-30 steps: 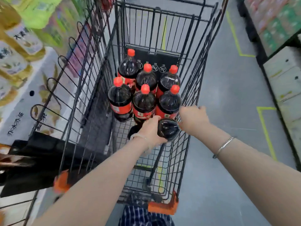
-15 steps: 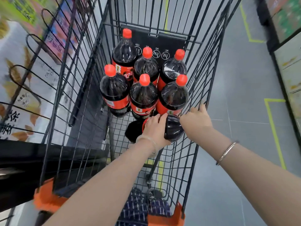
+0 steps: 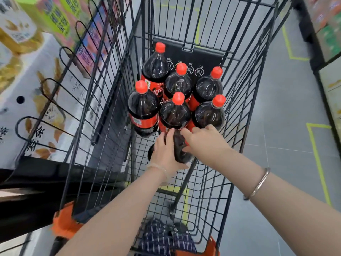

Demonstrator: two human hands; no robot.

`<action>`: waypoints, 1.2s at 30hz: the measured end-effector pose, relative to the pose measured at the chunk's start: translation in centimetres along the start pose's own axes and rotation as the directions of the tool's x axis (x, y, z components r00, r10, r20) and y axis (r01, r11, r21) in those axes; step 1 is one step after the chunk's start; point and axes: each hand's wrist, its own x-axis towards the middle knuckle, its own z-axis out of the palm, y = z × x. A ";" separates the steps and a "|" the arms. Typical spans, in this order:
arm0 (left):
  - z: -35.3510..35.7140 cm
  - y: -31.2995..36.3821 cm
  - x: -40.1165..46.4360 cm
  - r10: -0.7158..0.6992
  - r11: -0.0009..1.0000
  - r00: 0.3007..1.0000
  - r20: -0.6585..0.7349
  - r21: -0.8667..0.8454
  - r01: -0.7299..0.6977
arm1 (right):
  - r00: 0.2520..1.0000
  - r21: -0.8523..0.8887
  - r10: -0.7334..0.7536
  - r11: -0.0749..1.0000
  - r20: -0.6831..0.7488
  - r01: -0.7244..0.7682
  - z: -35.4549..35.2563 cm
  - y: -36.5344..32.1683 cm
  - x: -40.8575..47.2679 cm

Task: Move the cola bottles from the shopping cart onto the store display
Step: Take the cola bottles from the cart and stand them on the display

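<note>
Now, grip: both hands clasp one cola bottle [image 3: 180,147] lying on its side, left hand [image 3: 165,151] curled round its near flank, right hand [image 3: 203,140] wrapped over its far flank.
Where it lies: low in the cart [image 3: 103,111], just nearer than the six upright bottles [image 3: 175,111] and touching the middle one.
Handling: probably heavy and full; smooth rounded plastic, likely slippery, so two hands round the body or one at the neck look safest.
Cart contents: seven bottles in all, six standing with red caps, clustered against the far end by the black panel [image 3: 204,56].
Beside the cart: boxed goods [image 3: 27,85] to its left; whether that is the display, I cannot tell.
</note>
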 end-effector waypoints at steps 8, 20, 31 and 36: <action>-1.9 -2.2 -1.2 0.012 0.987 0.997 -0.070 -0.159 -0.023 | 0.991 0.159 -0.055 0.984 -0.124 0.075 -0.9 -2.8 1.2; -6.1 -1.5 -4.2 0.069 0.984 0.997 0.018 -0.167 -0.065 | 0.977 0.330 -0.045 0.937 -0.207 0.113 -4.1 -4.9 0.2; -14.8 5.9 -8.5 0.278 0.959 0.960 0.020 0.043 -0.279 | 0.892 0.425 0.168 0.905 -0.419 0.030 -14.1 -5.5 -6.0; -19.5 9.8 -12.5 0.375 0.927 0.921 -0.108 0.010 -0.376 | 0.797 0.385 0.180 0.920 -0.577 0.071 -20.9 -6.4 -9.3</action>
